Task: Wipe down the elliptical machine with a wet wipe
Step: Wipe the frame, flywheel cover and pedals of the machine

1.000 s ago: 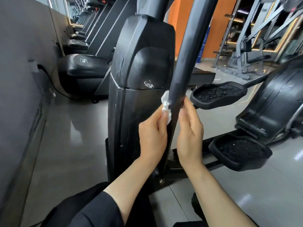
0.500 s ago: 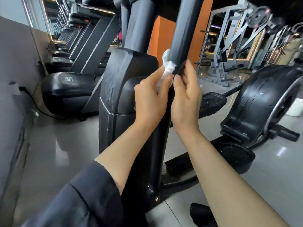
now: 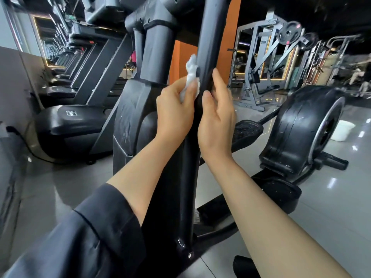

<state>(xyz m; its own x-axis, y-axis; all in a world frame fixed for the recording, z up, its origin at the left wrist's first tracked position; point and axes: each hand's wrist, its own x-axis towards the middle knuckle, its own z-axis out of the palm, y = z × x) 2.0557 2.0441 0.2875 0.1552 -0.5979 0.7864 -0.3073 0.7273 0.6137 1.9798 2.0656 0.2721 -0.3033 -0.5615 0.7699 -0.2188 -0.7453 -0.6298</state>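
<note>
both hands close round the elliptical's swing arm (image 3: 208, 37): left hand (image 3: 174, 109) pinches a crumpled wet wipe (image 3: 190, 77) against the bar's left side, right hand (image 3: 216, 119) curls loosely round the right side, probably to steady the bar so the wipe can press firmly as it rubs. wipe sits about mid-bar, just beside the centre column (image 3: 154, 55), which crowds the left hand's knuckles. below and right are the foot pedals (image 3: 247, 130) and the flywheel housing (image 3: 301, 127), not yet reached, i'd say. treadmills (image 3: 68, 125) line the wall; a white bucket (image 3: 341, 130) stands on the floor, well apart.
</note>
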